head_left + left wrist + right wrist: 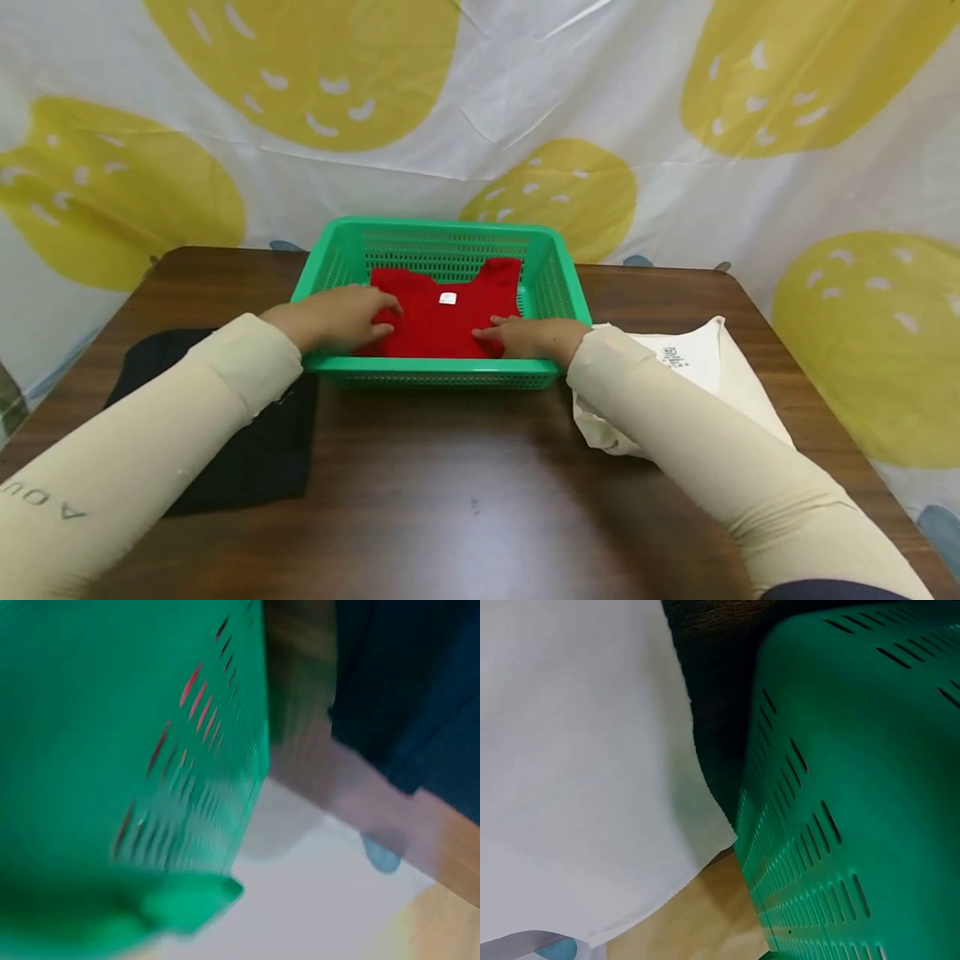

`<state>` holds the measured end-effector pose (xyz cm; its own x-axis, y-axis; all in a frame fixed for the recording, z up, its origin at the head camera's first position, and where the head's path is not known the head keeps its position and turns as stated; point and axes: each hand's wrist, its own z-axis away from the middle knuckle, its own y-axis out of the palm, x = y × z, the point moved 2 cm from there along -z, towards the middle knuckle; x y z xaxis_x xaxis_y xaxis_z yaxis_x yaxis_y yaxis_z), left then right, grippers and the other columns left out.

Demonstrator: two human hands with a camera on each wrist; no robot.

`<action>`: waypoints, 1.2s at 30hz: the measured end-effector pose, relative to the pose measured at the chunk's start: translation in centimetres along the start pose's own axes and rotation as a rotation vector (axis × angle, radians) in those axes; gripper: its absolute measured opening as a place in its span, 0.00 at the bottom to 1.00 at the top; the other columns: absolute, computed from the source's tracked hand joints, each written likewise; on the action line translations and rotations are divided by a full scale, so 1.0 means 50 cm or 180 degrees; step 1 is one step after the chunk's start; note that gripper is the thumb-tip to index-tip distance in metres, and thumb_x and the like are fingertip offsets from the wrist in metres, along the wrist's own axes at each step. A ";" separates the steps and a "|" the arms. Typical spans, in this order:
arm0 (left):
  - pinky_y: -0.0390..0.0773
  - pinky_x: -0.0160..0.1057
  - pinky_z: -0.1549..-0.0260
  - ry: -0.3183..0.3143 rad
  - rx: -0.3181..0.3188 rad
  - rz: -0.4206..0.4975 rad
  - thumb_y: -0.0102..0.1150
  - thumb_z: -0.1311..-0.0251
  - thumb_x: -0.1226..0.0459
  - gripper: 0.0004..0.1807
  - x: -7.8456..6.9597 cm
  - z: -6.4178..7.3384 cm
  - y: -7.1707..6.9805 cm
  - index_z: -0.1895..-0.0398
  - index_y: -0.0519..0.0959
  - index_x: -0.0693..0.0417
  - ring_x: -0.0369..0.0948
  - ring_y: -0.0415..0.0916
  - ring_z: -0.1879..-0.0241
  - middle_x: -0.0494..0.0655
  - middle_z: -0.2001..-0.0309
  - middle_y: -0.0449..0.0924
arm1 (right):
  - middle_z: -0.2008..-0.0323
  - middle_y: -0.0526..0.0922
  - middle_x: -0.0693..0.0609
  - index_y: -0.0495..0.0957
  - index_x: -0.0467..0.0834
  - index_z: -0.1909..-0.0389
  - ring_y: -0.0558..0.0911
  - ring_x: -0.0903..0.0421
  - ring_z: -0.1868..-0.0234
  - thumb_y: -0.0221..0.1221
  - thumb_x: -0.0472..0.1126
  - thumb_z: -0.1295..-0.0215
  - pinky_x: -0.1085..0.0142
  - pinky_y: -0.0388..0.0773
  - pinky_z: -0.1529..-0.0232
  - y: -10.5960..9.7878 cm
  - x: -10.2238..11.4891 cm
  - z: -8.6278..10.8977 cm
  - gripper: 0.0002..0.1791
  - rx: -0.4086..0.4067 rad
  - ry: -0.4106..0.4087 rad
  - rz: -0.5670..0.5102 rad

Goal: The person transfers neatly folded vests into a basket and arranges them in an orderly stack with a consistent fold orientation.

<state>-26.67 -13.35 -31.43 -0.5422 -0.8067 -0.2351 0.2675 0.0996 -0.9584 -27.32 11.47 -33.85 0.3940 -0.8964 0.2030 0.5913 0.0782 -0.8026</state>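
Observation:
In the head view a red garment point(442, 321) with a scooped neckline and a small white label lies in a green slotted plastic basket point(442, 367). My left hand point(341, 318) reaches over the basket's left side, thumb and fingers spread apart at the garment's left edge. From the other side my right hand point(528, 337) comes in, its fingertips on the garment's right part. Both wrist views show only the outside of the basket, with red behind some slots on the left; neither hand appears there.
Folded black cloth point(255, 458) lies on the brown wooden table point(420, 500), left of the basket. To the right is cream cloth point(738, 392) with a white printed patch, partly under my right sleeve. A white curtain point(660, 200) with yellow fruit shapes hangs behind the table.

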 end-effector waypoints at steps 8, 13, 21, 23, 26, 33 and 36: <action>0.73 0.57 0.45 -0.0109 -0.1511 0.0333 0.48 0.27 0.65 0.16 0.034 0.124 -0.090 0.42 0.78 0.57 0.54 0.75 0.44 0.57 0.43 0.80 | 0.19 0.45 0.42 0.50 0.51 0.21 0.45 0.39 0.19 0.56 0.46 0.28 0.48 0.65 0.29 -0.001 0.002 -0.001 0.39 -0.0003 -0.0059 -0.0014; 0.68 0.55 0.53 -0.0441 -0.2304 0.0422 0.47 0.28 0.65 0.16 0.099 0.206 -0.085 0.44 0.77 0.59 0.56 0.74 0.50 0.60 0.49 0.80 | 0.19 0.45 0.42 0.50 0.51 0.21 0.44 0.40 0.19 0.54 0.47 0.28 0.45 0.61 0.27 -0.004 0.002 -0.003 0.39 -0.0040 -0.0052 0.0014; 0.69 0.67 0.50 -0.1050 -0.1219 0.0317 0.48 0.26 0.57 0.24 0.199 0.263 0.011 0.36 0.69 0.64 0.66 0.70 0.44 0.70 0.43 0.71 | 0.19 0.45 0.43 0.50 0.51 0.21 0.44 0.40 0.19 0.56 0.50 0.29 0.46 0.58 0.25 0.005 0.001 -0.010 0.40 -0.0051 -0.0025 0.0058; 0.68 0.71 0.49 -0.1027 -0.0839 0.0273 0.51 0.27 0.54 0.28 0.216 0.267 0.040 0.33 0.67 0.63 0.69 0.67 0.41 0.73 0.39 0.67 | 0.19 0.45 0.43 0.50 0.51 0.21 0.44 0.41 0.19 0.56 0.50 0.29 0.46 0.59 0.26 0.006 0.000 -0.010 0.40 -0.0038 -0.0016 0.0047; 0.66 0.74 0.47 -0.0908 -0.0408 0.0216 0.56 0.31 0.49 0.34 0.230 0.274 0.078 0.30 0.65 0.61 0.73 0.62 0.38 0.76 0.34 0.61 | 0.19 0.45 0.43 0.51 0.51 0.21 0.44 0.41 0.19 0.56 0.50 0.30 0.46 0.59 0.26 0.007 0.001 -0.010 0.41 -0.0042 -0.0038 0.0012; 0.65 0.75 0.47 -0.0774 0.0001 0.0149 0.68 0.43 0.44 0.46 0.241 0.283 0.115 0.28 0.64 0.60 0.77 0.58 0.37 0.78 0.32 0.58 | 0.20 0.46 0.42 0.51 0.50 0.21 0.45 0.40 0.19 0.57 0.49 0.29 0.48 0.61 0.26 0.006 0.000 -0.013 0.40 -0.0068 -0.0065 0.0013; 0.67 0.74 0.48 -0.0729 -0.0008 0.0182 0.70 0.45 0.45 0.46 0.240 0.282 0.115 0.30 0.66 0.60 0.77 0.61 0.38 0.78 0.33 0.61 | 0.20 0.47 0.42 0.51 0.50 0.21 0.45 0.41 0.19 0.57 0.49 0.29 0.48 0.62 0.27 0.007 -0.004 -0.016 0.40 -0.0074 -0.0038 0.0013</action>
<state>-20.41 -30.65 -37.48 -0.3312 -0.9108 -0.2463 0.2905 0.1499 -0.9450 -27.77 11.31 -34.62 0.4048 -0.8908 0.2064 0.5732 0.0714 -0.8163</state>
